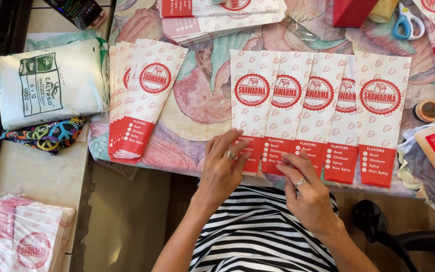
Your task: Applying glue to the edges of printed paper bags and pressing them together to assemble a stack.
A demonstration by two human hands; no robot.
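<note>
Five long white paper sleeves with red round emblems and red bottom bands [318,111] lie fanned side by side on the flower-patterned tablecloth [202,100]. Their long axes run from 12 to 6 o'clock, tilted slightly, with the red bands at the 6 o'clock end near the table edge. The sleeves overlap one another along their long sides.

The left hand [222,168] reaches up from 6 o'clock, palm down, with its ringed fingers spread flat and loose on the red band of the leftmost sleeve; it presses rather than clamps. The right hand [305,191] lies palm down just beside it at 3 o'clock, its fingers together and pointing toward 11 o'clock, the tips resting on the bottom of the second and third sleeves. Neither hand is closed around anything.

The sleeves extend toward 12 o'clock from both hands. A second fanned stack of the same sleeves [139,98] lies at 10 o'clock from the left hand, well apart.
</note>
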